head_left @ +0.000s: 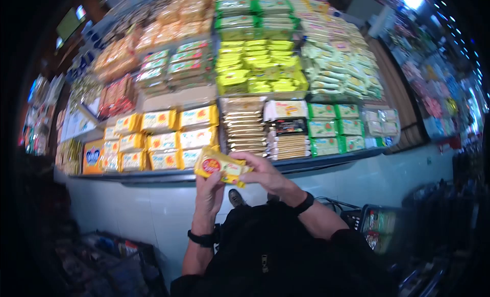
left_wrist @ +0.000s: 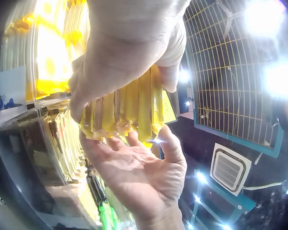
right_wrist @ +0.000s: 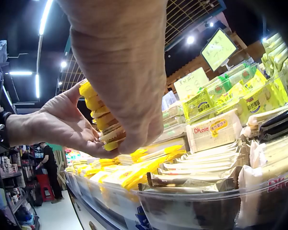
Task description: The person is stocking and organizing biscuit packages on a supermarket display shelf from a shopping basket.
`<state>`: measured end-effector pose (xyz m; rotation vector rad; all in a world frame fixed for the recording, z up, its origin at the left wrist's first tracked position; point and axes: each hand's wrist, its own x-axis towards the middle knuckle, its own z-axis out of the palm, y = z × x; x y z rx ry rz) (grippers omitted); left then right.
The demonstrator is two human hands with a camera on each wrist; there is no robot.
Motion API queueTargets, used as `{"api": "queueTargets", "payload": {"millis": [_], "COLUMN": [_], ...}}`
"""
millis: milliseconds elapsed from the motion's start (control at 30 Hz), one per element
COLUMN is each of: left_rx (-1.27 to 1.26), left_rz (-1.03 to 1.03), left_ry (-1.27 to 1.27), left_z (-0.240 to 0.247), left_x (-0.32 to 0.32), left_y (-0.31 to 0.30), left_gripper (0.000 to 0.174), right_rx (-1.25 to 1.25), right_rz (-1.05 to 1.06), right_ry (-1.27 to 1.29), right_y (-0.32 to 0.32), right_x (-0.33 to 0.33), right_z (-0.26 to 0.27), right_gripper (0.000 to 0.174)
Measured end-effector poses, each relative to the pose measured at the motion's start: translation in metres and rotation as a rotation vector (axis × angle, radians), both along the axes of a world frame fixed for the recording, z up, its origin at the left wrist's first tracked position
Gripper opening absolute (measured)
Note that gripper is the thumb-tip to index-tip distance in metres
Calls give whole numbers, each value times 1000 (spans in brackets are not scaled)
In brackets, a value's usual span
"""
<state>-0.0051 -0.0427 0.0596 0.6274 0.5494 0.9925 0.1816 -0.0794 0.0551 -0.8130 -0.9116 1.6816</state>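
Observation:
Both hands hold a stack of yellow snack packets (head_left: 217, 166) just over the near edge of the display. In the head view the left hand (head_left: 208, 195) grips its left side, thumb on the front packet, and the right hand (head_left: 265, 175) pinches the right side. The left wrist view shows the packets (left_wrist: 129, 108) between the left hand (left_wrist: 129, 40) above and the right hand (left_wrist: 139, 177) below. In the right wrist view the right hand (right_wrist: 122, 72) hides part of the stack (right_wrist: 102, 115), and the left hand (right_wrist: 57, 124) supports the other side.
Yellow-and-white packets (head_left: 163, 141) fill the display's front left. Gold packets (head_left: 245, 126), green packets (head_left: 324, 128) and lime packets (head_left: 263, 67) stand in other compartments. A dark basket (head_left: 365, 218) with packets is at the lower right. A person in dark clothes (right_wrist: 50, 167) stands farther away.

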Motion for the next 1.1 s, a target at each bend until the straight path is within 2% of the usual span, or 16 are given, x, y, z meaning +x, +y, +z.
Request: {"api": "queueTargets", "payload": {"millis": [133,233,367,433,533,667,733,833,867,967,1000,1100], "left_rx": [0,-26,-10,-22,-48,-9,1,70,117,340,395,545], "left_rz": [1,-35,-56,-90,-102,-189,-271,-226,-246,-270,-357,-515], "left_ry": [35,44,74,61,60,53,55,60,69,215,300,501], "left_z": [4,-6,2,3,4,8,12,26,29,23,24,34], "left_x": [5,3,18,25,39,63,70,87,91,104,110,138], "left_y": [0,4,3,5,4,-4,-3,-7,-5,4,3,-18], "left_gripper": [69,66,63,62,62,62,65,68,76,84,88,79], "right_rx": [83,45,88,-4,-100,-59,-62,-52,-46,-38,-28,-24], "right_rz": [11,-1,-283,-369,-420,-625,-650,-691,-696,-671,-668,-692], "right_ry": [-81,-99,-182,-120,130,64,101,195,209,238,234,246], "right_y": [-4,-10,-21,-23,-29,-38,-45,-58,-64,-81,-88,-108], "right_x": [-1,0,-11,-17,-22,-17,-4,16,24,46,53,74], "right_z": [10,12,-5,-9,-2,2,0,2,4,2,5,3], "right_gripper": [62,74,95,93,87,79,77,77,77,80,81,81]}}
